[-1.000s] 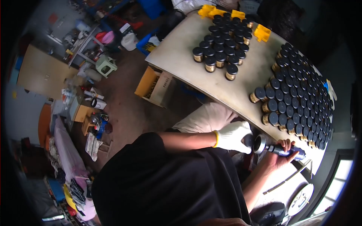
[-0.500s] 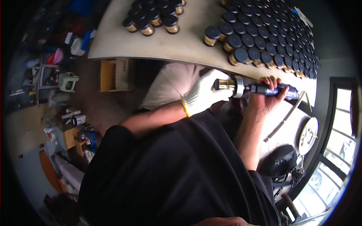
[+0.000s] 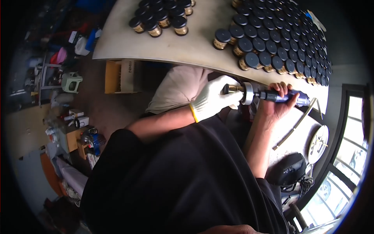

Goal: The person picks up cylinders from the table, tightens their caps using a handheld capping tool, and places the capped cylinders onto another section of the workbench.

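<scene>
My left hand [image 3: 212, 96], in a white knit glove with a yellow cuff, is closed around a small jar with a gold label [image 3: 232, 89]. A round silver chuck [image 3: 247, 93] covers the end of the jar that faces right. This chuck sits on the shaft of a purple-blue power screwdriver [image 3: 302, 100]. My bare right hand [image 3: 281, 100] wraps round the screwdriver's body, holding it sideways in line with the jar. Both hands are just off the table's near edge, and whether a lid sits inside the chuck is hidden.
Many black-lidded jars [image 3: 272, 46] crowd the right part of the table [image 3: 194, 46], and a smaller group [image 3: 159, 17] stands farther left. Below the edge is an open cardboard box [image 3: 119, 76]. A black fan-like object [image 3: 290, 169] and a bent metal strip [image 3: 296, 126] are at right.
The jar and the chuck are pressed closer together, with less of the gold label showing. My left hand has shifted slightly right; the whole view has moved a little.
</scene>
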The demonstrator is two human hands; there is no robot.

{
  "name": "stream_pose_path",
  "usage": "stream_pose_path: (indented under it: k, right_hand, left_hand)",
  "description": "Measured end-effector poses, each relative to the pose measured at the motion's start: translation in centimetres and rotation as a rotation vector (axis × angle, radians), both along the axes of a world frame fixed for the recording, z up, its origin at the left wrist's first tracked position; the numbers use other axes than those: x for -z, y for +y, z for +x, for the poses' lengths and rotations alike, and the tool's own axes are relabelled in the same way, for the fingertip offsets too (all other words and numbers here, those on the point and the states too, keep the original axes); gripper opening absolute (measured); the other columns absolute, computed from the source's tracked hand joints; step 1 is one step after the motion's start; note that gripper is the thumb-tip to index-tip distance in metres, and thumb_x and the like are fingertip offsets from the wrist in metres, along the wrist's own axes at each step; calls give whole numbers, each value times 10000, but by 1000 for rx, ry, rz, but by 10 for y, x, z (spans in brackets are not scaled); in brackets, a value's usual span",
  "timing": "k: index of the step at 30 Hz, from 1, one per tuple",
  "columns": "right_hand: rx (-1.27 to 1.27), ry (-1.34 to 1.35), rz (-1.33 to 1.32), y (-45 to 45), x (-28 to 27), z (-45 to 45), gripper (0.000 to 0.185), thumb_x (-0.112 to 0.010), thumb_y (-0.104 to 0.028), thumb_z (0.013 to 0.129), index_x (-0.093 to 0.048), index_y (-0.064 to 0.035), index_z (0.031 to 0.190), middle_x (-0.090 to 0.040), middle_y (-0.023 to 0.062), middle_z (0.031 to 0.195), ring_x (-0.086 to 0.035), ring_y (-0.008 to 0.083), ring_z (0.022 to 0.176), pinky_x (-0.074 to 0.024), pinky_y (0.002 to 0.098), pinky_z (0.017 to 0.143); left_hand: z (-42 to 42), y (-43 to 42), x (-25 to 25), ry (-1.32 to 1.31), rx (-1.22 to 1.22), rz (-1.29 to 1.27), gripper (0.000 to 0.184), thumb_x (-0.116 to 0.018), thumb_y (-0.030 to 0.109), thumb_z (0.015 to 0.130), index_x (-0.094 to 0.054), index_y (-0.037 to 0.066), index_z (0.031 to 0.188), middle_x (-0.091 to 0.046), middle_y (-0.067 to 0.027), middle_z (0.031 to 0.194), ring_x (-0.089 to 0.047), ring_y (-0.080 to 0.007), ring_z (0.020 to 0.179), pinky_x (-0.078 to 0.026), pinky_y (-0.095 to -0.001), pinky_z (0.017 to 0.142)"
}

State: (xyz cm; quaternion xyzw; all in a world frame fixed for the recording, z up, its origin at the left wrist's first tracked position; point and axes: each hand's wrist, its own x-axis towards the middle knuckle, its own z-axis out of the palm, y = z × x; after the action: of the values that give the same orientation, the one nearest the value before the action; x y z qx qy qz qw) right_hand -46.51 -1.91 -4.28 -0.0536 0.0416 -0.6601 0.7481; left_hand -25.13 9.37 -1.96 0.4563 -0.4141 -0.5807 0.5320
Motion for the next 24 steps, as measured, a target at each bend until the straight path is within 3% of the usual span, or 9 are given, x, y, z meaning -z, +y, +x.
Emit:
stream_pose_path:
  k: [5, 11, 14, 15, 16, 18, 19, 22, 24]
  right_hand:
    - [-22, -31, -12, -1, 2, -2, 341, -674, -346, 946, -572, -28, 1016, -471, 39, 748, -452, 149, 659, -419, 344, 776]
    - [68, -24, 64, -1, -1, -5, 385, -697, -325, 928, -570, 7, 1075, -442, 36, 746, -440, 138, 645, -420, 333, 749]
    - [35, -38, 26, -2, -1, -5, 374, -687, -315, 939, -569, 12, 1077, -417, 30, 756, -433, 134, 656, -411, 336, 748]
    - [22, -22, 17, -2, -1, -5, 377, -683, -311, 943, -570, 17, 1090, -413, 32, 763, -418, 137, 649, -401, 337, 755]
    - [26, -17, 46, 0, -3, -2, 383, -675, -311, 951, -572, 23, 1109, -412, 37, 773, -410, 141, 653, -393, 337, 763]
    - [37, 9, 55, 1, -3, 1, 388, -667, -312, 960, -573, 27, 1122, -412, 40, 777, -413, 145, 662, -393, 337, 760]
    - [35, 7, 53, 1, -3, 2, 390, -656, -322, 968, -574, 26, 1123, -417, 43, 779, -413, 147, 664, -395, 338, 753]
    - [47, 30, 53, 2, -4, 0, 393, -652, -328, 970, -574, 24, 1126, -420, 45, 780, -410, 149, 660, -398, 337, 746]
    - [48, 13, 37, 1, -1, -2, 395, -646, -333, 974, -575, 22, 1130, -429, 48, 785, -410, 149, 658, -402, 336, 745]
  left_hand:
    - [4, -1, -3, -34, 42, 37, 241, -632, 96, 981, -571, -26, 1180, -702, -109, 939, -709, -139, 782, -575, -262, 729]
    - [15, 4, -5, -34, 15, -58, 333, -658, 73, 950, -554, -12, 1255, -658, -80, 1079, -667, -135, 932, -561, -273, 813]
    - [43, -2, -25, -547, -127, -234, 361, -750, 43, 864, -605, 12, 1192, -671, -43, 1006, -652, -108, 905, -544, -271, 804]
    - [50, -9, -17, -518, -206, -213, 367, -759, 75, 854, -612, 41, 1189, -682, -49, 977, -662, -130, 897, -537, -291, 804]
    - [61, -17, -29, -800, -307, -233, 379, -755, 137, 854, -611, 69, 1197, -686, -89, 1013, -676, -196, 918, -536, -326, 820]
    - [83, -41, -26, -1038, -373, -225, 403, -747, 205, 848, -605, 84, 1205, -668, -115, 1100, -671, -276, 969, -535, -367, 845]
    - [92, -51, -23, -1066, -416, -258, 417, -728, 215, 856, -599, 84, 1229, -646, -115, 1171, -660, -309, 1005, -537, -389, 841]
    - [98, -59, -35, -1290, -667, -433, 389, -681, 188, 861, -596, 108, 1232, -612, -123, 1165, -642, -347, 959, -538, -440, 806]
    - [102, -39, -29, -1276, -545, -443, 358, -672, 186, 864, -618, 94, 1207, -607, -133, 1188, -623, -345, 1031, -525, -437, 866]
